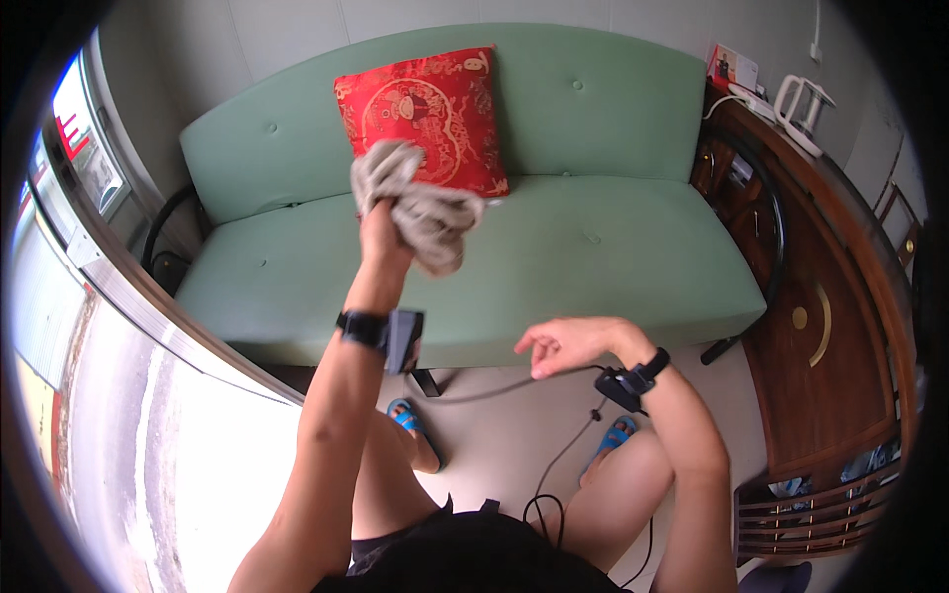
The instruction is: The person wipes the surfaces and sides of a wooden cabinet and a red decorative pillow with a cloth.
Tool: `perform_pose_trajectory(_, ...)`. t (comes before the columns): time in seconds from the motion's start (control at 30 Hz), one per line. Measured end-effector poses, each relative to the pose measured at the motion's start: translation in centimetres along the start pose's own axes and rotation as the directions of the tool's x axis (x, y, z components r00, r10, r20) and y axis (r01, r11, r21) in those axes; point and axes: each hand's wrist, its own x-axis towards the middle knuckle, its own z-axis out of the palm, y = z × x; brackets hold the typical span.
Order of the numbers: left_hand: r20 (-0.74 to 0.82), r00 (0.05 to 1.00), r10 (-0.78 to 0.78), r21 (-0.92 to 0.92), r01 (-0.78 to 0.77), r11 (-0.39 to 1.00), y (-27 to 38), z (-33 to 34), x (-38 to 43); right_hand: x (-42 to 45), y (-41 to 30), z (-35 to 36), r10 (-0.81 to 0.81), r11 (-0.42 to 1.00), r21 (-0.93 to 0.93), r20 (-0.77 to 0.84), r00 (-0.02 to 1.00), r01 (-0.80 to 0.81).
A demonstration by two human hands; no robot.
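Note:
My left hand [385, 230] grips a crumpled beige cloth [437, 222], its folds blurred, held out over the green sofa [615, 244]. Behind the cloth, a red cushion [452, 111] with gold patterns leans against the sofa's backrest; the cloth overlaps its lower left part in view. Most of my left fingers are hidden in the cloth. Empty, with fingers loosely curled and apart, my right hand [571, 342] hangs near the sofa's front edge. Both wrists wear dark strapped devices, and a black cable [489, 393] runs from the right one.
On the right stands a dark wooden desk [823, 356] bearing a glass electric kettle [804, 111] and a desk calendar [734, 67]. A slatted wooden chair [815, 511] is at lower right. A metal-framed window [148, 304] runs along the left. Black metal armrests [778, 215] flank the sofa.

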Motion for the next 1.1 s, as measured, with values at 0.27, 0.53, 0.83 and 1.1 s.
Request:
perform_pose_trajectory(0.27,-0.308,0.927,-0.215,-0.115,0.188,0.975,2.8,-11.1,-4.4,1.1,-12.6,-7.1,-0.236,0.958,0.189,0.093,0.967,0.216)
perform_pose_trajectory(0.53,-0.283,0.933,-0.224,-0.098,0.204,0.974,4.8,-10.8,-5.9,18.4,-11.6,-24.2,-0.136,0.742,0.411,-0.682,0.719,0.530)
perform_pose_trajectory(0.83,-0.277,0.908,-0.315,-0.179,0.273,0.945,6.2,-12.4,-6.4,31.9,7.6,-25.7,0.472,0.745,0.632,-0.726,0.501,0.213)
perform_pose_trajectory(1.1,-0.308,0.869,-0.387,-0.169,0.350,0.921,7.4,-11.7,-6.9,34.9,10.2,-25.5,0.536,0.824,0.566,-0.770,0.347,-0.016)
